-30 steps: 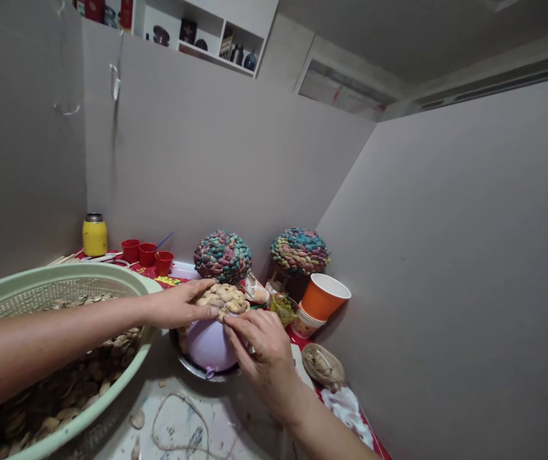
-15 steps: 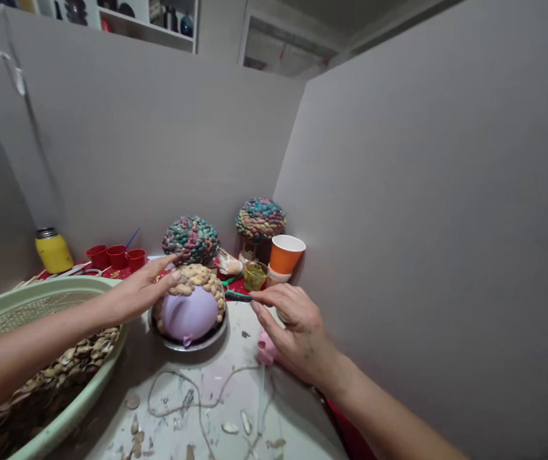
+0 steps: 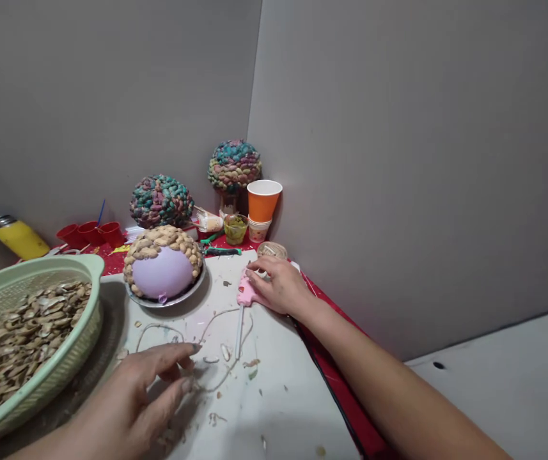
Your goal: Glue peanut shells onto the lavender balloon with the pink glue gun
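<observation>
The pink glue gun [image 3: 244, 291] lies on the pale table [image 3: 293, 409], its whitish stick [image 3: 240, 332] pointing back toward the person. The right hand [image 3: 281, 284] is on it, fingers arched and thumb at its side; from here I can't tell whether they grip it or only rest there. The left hand [image 3: 142, 390] hovers nearer the person, half open, thumb well apart from the fingers, with nothing I can see in it. Just beyond its fingers, a thin string [image 3: 216, 317] loops across the table among loose scraps, partly under the stick.

Left of the gun, a lilac balloon [image 3: 163, 275] sits in a metal bowl [image 3: 192, 289], knot toward the person, capped and flanked by peanut shells [image 3: 158, 237]. A green basket [image 3: 92, 265] holds heaps more at the far left.

Behind the balloon I see a painted ball [image 3: 162, 201], and another [image 3: 234, 166] near the corner beside an orange cup [image 3: 261, 206]. Red cups [image 3: 110, 235] and a tilted yellow bottle [image 3: 22, 239] stand leftward by the wall.
</observation>
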Demonstrator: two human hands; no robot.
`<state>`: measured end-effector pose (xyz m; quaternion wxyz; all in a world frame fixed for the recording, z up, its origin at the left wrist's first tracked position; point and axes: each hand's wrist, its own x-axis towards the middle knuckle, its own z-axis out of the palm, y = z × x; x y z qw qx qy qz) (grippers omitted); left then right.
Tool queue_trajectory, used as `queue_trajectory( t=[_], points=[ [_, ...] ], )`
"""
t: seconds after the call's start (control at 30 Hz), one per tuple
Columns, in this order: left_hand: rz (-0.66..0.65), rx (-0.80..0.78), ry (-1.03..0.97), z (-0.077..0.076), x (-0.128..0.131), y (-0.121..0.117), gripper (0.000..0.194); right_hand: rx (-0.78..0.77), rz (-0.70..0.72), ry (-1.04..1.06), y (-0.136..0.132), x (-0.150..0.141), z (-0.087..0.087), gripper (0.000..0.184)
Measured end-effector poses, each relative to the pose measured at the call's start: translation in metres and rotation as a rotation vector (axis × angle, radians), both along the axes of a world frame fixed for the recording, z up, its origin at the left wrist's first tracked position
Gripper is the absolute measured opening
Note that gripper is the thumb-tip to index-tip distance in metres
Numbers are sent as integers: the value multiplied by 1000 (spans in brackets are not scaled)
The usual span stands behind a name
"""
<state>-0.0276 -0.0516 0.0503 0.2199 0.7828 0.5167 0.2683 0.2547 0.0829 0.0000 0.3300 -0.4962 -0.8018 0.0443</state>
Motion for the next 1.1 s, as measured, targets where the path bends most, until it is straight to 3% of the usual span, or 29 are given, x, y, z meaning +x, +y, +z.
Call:
queue_trajectory(
  t=[0.1, 0.2, 0.37, 0.6, 1.1],
  points=[
    [-144, -47, 95, -21, 11, 14, 20, -55, -39, -73, 1, 7, 2, 15],
    [-198, -113, 163, -30, 18, 31, 18, -105, -78, -135, 1, 12, 5, 19],
    [-228, -165, 170, -34, 31, 45, 18, -167, -116, -205, 2, 14, 7, 20],
    [-224, -155, 277, -40, 51, 48, 10, -197, -103, -236, -2, 8, 12, 21],
    [-200, -122, 171, -58, 48, 45, 11, -279, -66, -264, -7, 8, 17, 23]
  ],
)
